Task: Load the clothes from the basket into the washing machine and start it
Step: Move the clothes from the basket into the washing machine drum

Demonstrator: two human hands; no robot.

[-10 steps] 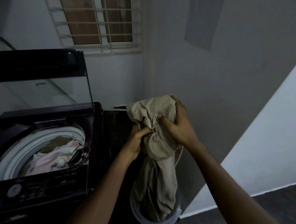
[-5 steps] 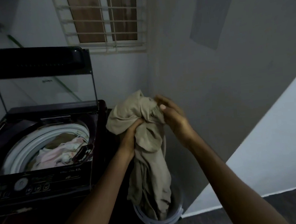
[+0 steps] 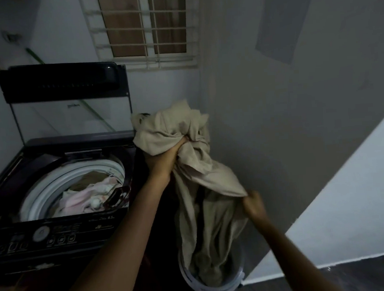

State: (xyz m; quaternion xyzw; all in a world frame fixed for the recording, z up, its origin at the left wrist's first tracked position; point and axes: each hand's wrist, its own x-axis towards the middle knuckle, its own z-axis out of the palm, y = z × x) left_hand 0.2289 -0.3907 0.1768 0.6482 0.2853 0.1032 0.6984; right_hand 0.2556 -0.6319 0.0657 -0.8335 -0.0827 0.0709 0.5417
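On my feed, the 2 hands had been bunched together at the top of the cloth 0.5 s before; now they had parted. The left hand (image 3: 170,157) stayed high, fingers curled tight into the crumpled top of the cloth (image 3: 211,180), with a wad of it piled above the fist. The right hand (image 3: 254,205) had dropped below and to the right of that grip. It pinched a lower fold and drew it sideways, so the fabric stretched on a slant between the 2 grips. Beneath the right hand the cloth hung on down, and its tail lay inside the basket (image 3: 210,289), so it was not free yet.

The washer (image 3: 62,222) stood left of the left grip, lid (image 3: 61,81) up, with pink clothes (image 3: 81,198) already in the drum.

I read this as gathering: the right hand was taking up slack so the long piece could clear the basket in 1 go. What remained, I reckoned, was a further lift, a swing left over the drum, and a drop. I could not tell whether more lay under it in the basket.
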